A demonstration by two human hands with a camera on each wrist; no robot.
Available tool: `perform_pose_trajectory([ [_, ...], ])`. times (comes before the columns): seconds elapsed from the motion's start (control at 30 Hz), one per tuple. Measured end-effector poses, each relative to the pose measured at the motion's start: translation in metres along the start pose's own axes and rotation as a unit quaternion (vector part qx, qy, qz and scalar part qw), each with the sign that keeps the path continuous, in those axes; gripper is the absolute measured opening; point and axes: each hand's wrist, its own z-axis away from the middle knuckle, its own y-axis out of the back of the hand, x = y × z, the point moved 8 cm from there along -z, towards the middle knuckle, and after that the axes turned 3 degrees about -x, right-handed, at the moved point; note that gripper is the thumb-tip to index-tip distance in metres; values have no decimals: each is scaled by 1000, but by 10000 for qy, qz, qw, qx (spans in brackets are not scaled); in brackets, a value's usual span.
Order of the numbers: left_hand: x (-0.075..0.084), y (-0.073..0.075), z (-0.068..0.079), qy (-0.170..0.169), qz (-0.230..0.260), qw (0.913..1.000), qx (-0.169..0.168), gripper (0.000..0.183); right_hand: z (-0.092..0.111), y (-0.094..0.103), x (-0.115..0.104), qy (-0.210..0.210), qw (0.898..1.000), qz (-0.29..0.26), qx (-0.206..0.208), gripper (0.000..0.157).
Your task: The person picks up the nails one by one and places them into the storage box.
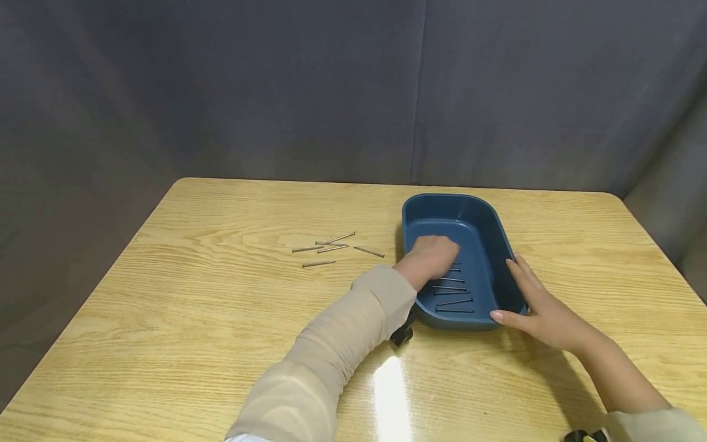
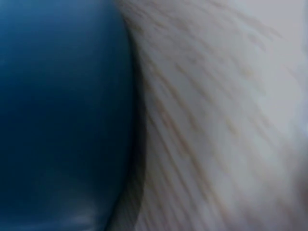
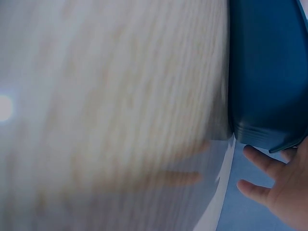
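My left hand (image 1: 432, 256) reaches over the near-left rim into a blue plastic tray (image 1: 486, 245). Its fingertips point down and are hidden behind the back of the hand, so whether they pinch anything does not show. Beside and below it, several nails (image 1: 454, 301) lie in a rough column on the tray's floor, most of them crosswise. At the tray's right side, my right hand (image 1: 544, 310) touches the near-right rim with spread, fairly straight fingers. The right wrist view shows this hand (image 3: 291, 192) against the tray's outer wall (image 3: 269, 72).
Left of the tray, several more nails (image 1: 331, 245) are scattered loosely on the wooden table (image 1: 221, 307). A grey curtain (image 1: 304, 92) hangs behind the table. The left wrist view holds only the tray's blurred outer wall (image 2: 62, 110) and tabletop.
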Motion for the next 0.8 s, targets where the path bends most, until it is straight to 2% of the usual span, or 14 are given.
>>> perform_pose_trajectory([
  [0.43,0,2,1,21,34,10000,37,27,-1,-1,2,-30,10000,-50,-27,94],
  [0.8,2,12,7,-45,13,9993,372,30,-1,-1,2,-110,9999,-12,-47,94],
])
